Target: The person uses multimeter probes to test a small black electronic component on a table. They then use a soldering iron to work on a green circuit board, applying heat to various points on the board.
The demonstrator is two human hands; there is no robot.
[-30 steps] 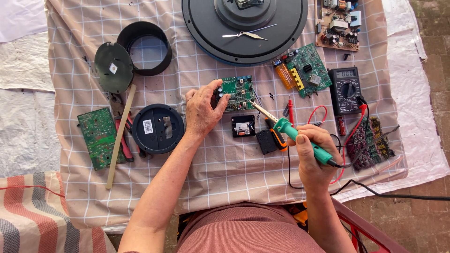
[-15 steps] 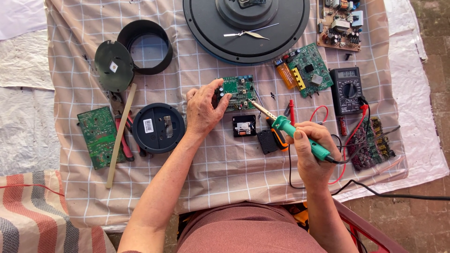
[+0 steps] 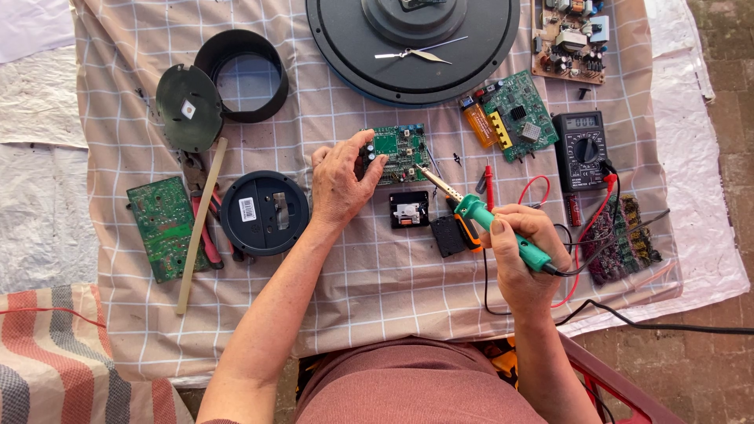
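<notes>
My left hand point(image 3: 339, 184) grips the left edge of a small green circuit board point(image 3: 402, 151) lying on the checked cloth point(image 3: 377, 267). My right hand point(image 3: 522, 259) holds a teal-handled soldering iron point(image 3: 483, 220), its metal tip touching the board's lower right corner. A small black square module point(image 3: 409, 210) lies just below the board, between my two hands.
A large black round clock face point(image 3: 412, 43) sits at the top. A multimeter point(image 3: 581, 151) with red and black leads and more circuit boards point(image 3: 518, 114) lie right. Left are a black ring point(image 3: 242, 74), round covers point(image 3: 264, 212), a green board point(image 3: 163, 228), pliers and a wooden stick point(image 3: 200, 224).
The soldering iron tip has shifted slightly toward the board's lower right corner. My left hand stays on the board.
</notes>
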